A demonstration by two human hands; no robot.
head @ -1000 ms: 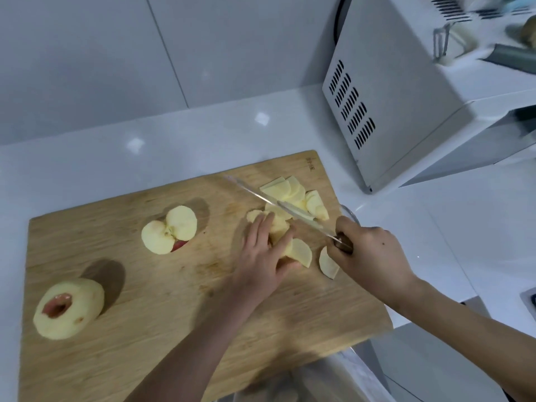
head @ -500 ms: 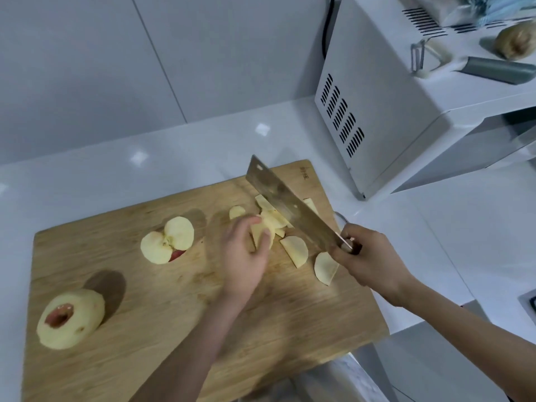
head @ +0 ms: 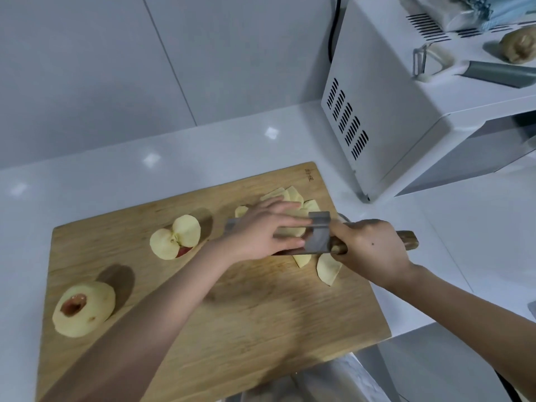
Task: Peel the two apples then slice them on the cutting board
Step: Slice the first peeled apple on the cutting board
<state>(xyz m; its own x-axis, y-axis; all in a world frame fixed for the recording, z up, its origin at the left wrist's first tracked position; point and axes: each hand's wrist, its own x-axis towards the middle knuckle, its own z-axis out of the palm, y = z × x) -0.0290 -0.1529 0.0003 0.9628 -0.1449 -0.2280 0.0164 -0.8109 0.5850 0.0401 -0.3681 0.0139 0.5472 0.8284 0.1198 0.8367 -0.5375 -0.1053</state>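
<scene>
Wooden cutting board (head: 232,329) lies flat; a whole peeled apple (head: 84,309), pale, reddish hollow upward, sits near its left edge; a partly cut apple (head: 175,237) rests mid-board, core showing; thin slices (head: 293,198) lie heaped far right; a wooden-handled cleaver (head: 319,236) crosses them.

1. The far side is closed by a pale grey wall (head: 101,68), which is divided into large panels by thin seams.
2. A glossy white countertop (head: 130,181) is spread below it, and small bright patches of light (head: 151,159) are reflected in its surface.
3. A white microwave (head: 391,117) is set at the far right, its side pierced by rows of dark vent slots (head: 346,118).
4. A black cable (head: 333,30) is seen behind it, against the wall.
</scene>
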